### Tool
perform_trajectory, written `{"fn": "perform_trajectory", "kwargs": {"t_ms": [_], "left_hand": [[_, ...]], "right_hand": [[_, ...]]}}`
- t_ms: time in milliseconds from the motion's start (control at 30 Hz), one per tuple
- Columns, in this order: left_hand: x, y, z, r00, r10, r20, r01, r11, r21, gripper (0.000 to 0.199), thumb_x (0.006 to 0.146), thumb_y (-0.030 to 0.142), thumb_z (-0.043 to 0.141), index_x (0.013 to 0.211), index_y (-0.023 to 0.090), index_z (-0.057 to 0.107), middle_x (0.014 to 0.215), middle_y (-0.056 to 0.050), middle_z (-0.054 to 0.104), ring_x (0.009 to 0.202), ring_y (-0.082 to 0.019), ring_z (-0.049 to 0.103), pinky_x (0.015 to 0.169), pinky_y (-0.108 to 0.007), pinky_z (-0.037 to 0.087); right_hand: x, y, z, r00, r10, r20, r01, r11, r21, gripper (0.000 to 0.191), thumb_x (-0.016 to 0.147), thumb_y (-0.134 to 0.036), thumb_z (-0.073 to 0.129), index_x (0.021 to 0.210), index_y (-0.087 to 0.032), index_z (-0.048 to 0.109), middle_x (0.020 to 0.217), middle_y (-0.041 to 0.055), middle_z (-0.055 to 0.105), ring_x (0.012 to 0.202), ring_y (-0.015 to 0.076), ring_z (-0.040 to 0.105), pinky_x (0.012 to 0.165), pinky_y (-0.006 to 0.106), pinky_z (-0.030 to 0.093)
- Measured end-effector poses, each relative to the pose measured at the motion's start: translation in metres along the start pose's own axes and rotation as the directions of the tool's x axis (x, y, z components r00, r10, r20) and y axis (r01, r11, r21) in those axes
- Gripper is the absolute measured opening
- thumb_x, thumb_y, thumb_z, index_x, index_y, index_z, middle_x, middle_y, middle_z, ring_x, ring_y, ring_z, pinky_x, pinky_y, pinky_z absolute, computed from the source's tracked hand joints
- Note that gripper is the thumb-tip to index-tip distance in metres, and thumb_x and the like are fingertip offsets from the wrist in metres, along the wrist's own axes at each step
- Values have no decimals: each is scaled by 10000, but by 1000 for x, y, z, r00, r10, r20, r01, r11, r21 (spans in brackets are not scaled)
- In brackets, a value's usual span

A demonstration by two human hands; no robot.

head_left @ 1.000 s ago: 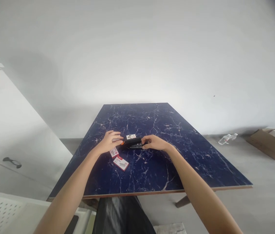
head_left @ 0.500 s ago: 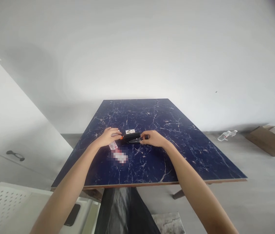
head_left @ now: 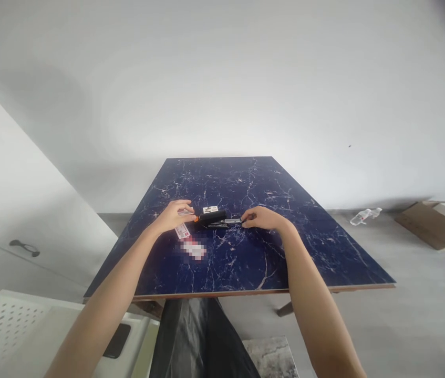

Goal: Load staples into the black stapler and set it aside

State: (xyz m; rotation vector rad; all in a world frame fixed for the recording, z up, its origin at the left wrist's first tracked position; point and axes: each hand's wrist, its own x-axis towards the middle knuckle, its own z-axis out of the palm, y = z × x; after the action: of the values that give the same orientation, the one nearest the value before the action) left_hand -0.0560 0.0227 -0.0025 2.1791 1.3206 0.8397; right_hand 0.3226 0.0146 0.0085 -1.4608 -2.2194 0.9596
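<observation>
A black stapler [head_left: 211,218] with an orange spot at its left end lies on the dark blue marbled table [head_left: 226,184]. A metal tray [head_left: 233,221] sticks out of its right end. My left hand [head_left: 175,214] is closed on the stapler's left end, thumb and fingers near the orange part. The fingertips of my right hand [head_left: 259,217] pinch the outer end of the metal tray. Just behind the stapler is a small white box [head_left: 210,209]. A red and white packet [head_left: 183,231], partly blurred, lies below my left hand.
A white cabinet [head_left: 17,199] stands at the left. A white perforated surface [head_left: 5,325] with a dark phone-like object [head_left: 117,340] is at the lower left. On the floor at right are plastic bottles [head_left: 361,217] and cardboard [head_left: 423,223].
My right hand has moved right, away from the stapler's body. The metal tray now extends out of the stapler between body and fingers. My left hand stays at the left end.
</observation>
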Motion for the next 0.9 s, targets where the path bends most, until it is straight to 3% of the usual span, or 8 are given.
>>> {"fn": "perform_trajectory", "kwargs": {"t_ms": [167, 333, 400, 500, 567, 667, 767, 900], "left_hand": [[1, -4, 6, 985, 63, -160, -46, 993, 108, 241, 854, 442, 657, 934, 245, 770, 1255, -91, 677, 1203, -303, 576, 1095, -488, 367], [1, -4, 11, 954, 63, -293, -2, 979, 205, 224, 889, 358, 588, 911, 217, 760, 1214, -110, 663, 1156, -294, 593, 1066, -465, 401], [0, -3, 9, 935, 63, -348, 17, 975, 221, 230, 895, 348, 574, 902, 204, 754, 1198, -118, 658, 1145, -293, 600, 1056, -451, 412], [-2, -3, 6, 910, 65, -409, 29, 975, 219, 249, 913, 359, 557, 923, 190, 740, 1156, -117, 673, 1118, -281, 616, 1036, -422, 431], [-3, -3, 6, 902, 70, -427, 27, 976, 217, 275, 937, 376, 529, 944, 189, 730, 1113, -105, 692, 1084, -264, 628, 1016, -400, 446], [-2, 1, 10, 908, 74, -413, 18, 977, 214, 310, 971, 380, 470, 953, 199, 721, 1056, -82, 714, 1034, -243, 640, 983, -377, 465], [-1, 7, 15, 923, 83, -375, 3, 975, 221, 327, 984, 378, 443, 946, 206, 719, 1049, -73, 722, 1031, -241, 640, 971, -374, 470], [-2, 11, 17, 927, 97, -363, -13, 974, 227, 339, 995, 374, 426, 961, 210, 721, 1067, -70, 720, 1040, -238, 637, 975, -369, 468]], "right_hand": [[5, 10, 4, 969, 60, -241, -73, 996, -45, 420, 847, -232, 606, 1262, -198, 666, 1189, 111, 714, 1053, 265, 665, 936, 364, 492], [7, 8, 10, 985, -46, -165, 39, 998, -48, 608, 814, -146, 584, 1415, -231, 546, 1463, 79, 548, 1262, 262, 574, 1048, 355, 453], [5, 10, 7, 977, -27, -213, 6, 995, -97, 536, 828, -161, 581, 1361, -220, 601, 1418, 93, 586, 1217, 264, 603, 1013, 344, 466], [5, 14, 3, 953, 60, -298, -132, 965, -228, 264, 894, -263, 563, 1041, -171, 761, 1116, 145, 727, 1013, 282, 681, 894, 343, 487], [6, 15, 5, 955, 99, -278, -176, 947, -267, 301, 914, -408, 575, 885, -184, 774, 948, 137, 747, 864, 269, 694, 783, 333, 489], [9, 13, 11, 962, 60, -266, -141, 945, -296, 314, 871, -507, 631, 870, -221, 761, 964, 97, 743, 836, 235, 679, 715, 298, 471], [12, 9, 17, 959, 5, -285, -103, 939, -329, 207, 863, -418, 653, 873, -231, 741, 956, 65, 741, 856, 215, 672, 742, 282, 467], [10, 4, 16, 938, 55, -342, -113, 982, -153, 190, 853, -405, 656, 862, -222, 706, 904, 55, 748, 829, 209, 678, 731, 283, 480]]}}
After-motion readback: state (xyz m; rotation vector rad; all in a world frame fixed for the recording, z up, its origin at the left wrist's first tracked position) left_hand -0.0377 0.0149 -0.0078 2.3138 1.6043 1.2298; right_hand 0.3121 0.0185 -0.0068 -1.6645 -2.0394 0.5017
